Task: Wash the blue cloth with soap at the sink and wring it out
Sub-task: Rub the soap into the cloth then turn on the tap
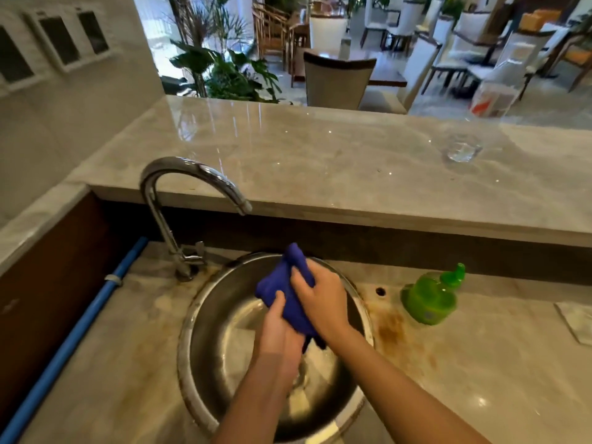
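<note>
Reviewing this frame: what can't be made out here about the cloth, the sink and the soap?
All in the head view:
1. Blue cloth: its middle, and any suds there, are covered by the left hand and right hand gripping it.
2. Sink: the drain is mostly hidden behind the wrists.
3. Green soap bottle: the label is too small and blurred to read.
4. Glass on the upper counter: blurred, so its contents are unclear.

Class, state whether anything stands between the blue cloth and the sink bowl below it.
Nothing visible does. The left hand and right hand hold the blue cloth directly above the open sink bowl.
</note>
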